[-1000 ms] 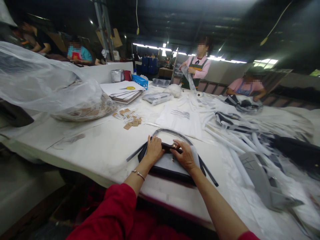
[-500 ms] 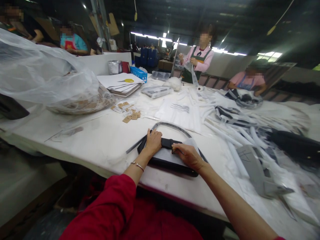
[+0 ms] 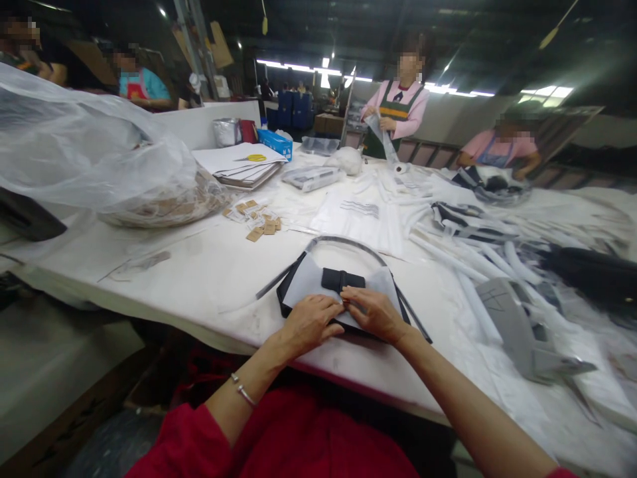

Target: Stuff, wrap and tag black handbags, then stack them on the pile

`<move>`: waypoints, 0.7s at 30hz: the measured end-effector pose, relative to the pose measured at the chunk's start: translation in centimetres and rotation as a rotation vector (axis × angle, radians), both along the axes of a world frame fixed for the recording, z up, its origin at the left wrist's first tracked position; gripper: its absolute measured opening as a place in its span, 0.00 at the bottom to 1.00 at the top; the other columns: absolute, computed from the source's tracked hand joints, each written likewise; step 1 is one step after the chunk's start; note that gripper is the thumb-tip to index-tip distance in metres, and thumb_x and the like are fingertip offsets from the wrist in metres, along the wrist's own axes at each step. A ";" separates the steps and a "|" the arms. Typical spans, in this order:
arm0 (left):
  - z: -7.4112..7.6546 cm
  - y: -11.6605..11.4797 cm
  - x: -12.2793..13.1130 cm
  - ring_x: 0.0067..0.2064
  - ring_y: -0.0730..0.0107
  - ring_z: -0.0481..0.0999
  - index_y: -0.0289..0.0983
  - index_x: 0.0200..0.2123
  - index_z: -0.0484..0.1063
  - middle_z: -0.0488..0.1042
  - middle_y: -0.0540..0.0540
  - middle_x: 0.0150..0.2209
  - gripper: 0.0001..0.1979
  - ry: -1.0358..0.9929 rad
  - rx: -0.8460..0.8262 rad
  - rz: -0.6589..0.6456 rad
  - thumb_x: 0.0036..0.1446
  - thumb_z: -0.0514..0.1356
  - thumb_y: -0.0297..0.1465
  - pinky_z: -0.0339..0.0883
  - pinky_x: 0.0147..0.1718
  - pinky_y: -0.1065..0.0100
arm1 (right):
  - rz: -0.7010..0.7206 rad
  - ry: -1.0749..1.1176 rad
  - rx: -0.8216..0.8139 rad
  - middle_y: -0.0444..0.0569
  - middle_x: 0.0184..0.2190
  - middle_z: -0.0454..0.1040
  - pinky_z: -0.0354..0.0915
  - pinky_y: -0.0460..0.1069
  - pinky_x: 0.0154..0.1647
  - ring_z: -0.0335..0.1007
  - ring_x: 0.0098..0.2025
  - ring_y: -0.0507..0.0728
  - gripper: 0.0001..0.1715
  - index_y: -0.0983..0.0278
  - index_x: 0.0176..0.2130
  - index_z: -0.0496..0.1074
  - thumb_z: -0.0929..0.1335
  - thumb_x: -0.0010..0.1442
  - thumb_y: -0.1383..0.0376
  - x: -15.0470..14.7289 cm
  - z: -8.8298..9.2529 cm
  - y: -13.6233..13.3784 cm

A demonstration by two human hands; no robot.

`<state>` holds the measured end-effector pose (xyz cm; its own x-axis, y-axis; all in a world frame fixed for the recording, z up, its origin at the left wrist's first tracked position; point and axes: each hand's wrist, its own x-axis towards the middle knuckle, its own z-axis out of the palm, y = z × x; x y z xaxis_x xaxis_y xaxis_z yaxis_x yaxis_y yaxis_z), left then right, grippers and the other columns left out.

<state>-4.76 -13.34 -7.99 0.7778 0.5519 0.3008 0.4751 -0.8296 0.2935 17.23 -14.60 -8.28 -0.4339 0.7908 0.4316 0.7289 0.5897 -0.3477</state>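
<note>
Now has half-curled L hand (hold unclear) off far edge of blk bag, beside R hand pinching strap, so working 2-handed.

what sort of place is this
Likely a factory or workshop: an aproned co-worker holds clear plastic, and a big white table bears scattered brown tags and a black bag.

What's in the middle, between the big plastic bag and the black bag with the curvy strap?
The head view shows a loose scatter of little brown and white cards on the white tabletop between the big plastic bag and the black bag.
</note>
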 end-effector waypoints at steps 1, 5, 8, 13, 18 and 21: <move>-0.5 -0.1 -0.1 0.51 0.58 0.73 0.39 0.52 0.67 0.75 0.45 0.50 0.19 -0.008 0.006 0.013 0.60 0.62 0.38 0.65 0.51 0.57 | 0.029 -0.009 -0.008 0.53 0.51 0.77 0.68 0.56 0.57 0.72 0.55 0.60 0.16 0.62 0.51 0.73 0.66 0.64 0.65 0.0 0.2 -0.3; -1.3 -0.1 -0.4 0.51 0.58 0.73 0.39 0.52 0.68 0.75 0.44 0.50 0.19 -0.056 0.020 0.026 0.59 0.64 0.37 0.65 0.51 0.57 | 0.040 0.040 -0.100 0.53 0.54 0.75 0.66 0.58 0.60 0.69 0.58 0.60 0.18 0.62 0.53 0.73 0.61 0.68 0.62 -0.1 0.4 -0.8; -1.3 -0.2 -0.6 0.51 0.59 0.73 0.39 0.51 0.69 0.75 0.45 0.50 0.19 -0.103 0.020 0.020 0.58 0.65 0.36 0.65 0.51 0.58 | -0.034 0.136 -0.183 0.51 0.50 0.78 0.67 0.58 0.59 0.72 0.55 0.60 0.16 0.60 0.49 0.77 0.63 0.68 0.62 -0.1 0.0 -0.7; -1.8 -0.3 -0.7 0.50 0.59 0.74 0.40 0.49 0.71 0.76 0.46 0.48 0.17 -0.174 0.001 0.030 0.57 0.65 0.35 0.66 0.50 0.58 | -0.145 0.247 -0.343 0.46 0.46 0.80 0.69 0.56 0.55 0.75 0.49 0.60 0.12 0.56 0.44 0.79 0.70 0.60 0.61 -0.3 0.2 -0.4; -2.1 -0.3 -0.9 0.51 0.60 0.74 0.38 0.51 0.68 0.76 0.43 0.50 0.20 -0.252 -0.026 0.056 0.56 0.66 0.35 0.66 0.52 0.58 | -0.184 0.113 -0.416 0.46 0.39 0.79 0.68 0.53 0.48 0.74 0.42 0.58 0.10 0.56 0.41 0.79 0.73 0.57 0.61 -1.0 1.8 0.1; -2.0 -0.2 -0.9 0.54 0.60 0.73 0.40 0.54 0.67 0.73 0.44 0.54 0.23 -0.209 -0.009 0.010 0.57 0.65 0.34 0.65 0.54 0.58 | -0.154 0.053 -0.418 0.47 0.39 0.78 0.67 0.52 0.47 0.74 0.41 0.57 0.09 0.56 0.41 0.79 0.72 0.58 0.61 -1.0 2.5 0.4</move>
<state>-5.65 -13.54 -10.03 0.6939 0.5623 0.4499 0.4110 -0.8222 0.3938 16.19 -14.17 -5.83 -0.2836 0.9556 0.0796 0.7716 0.2766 -0.5728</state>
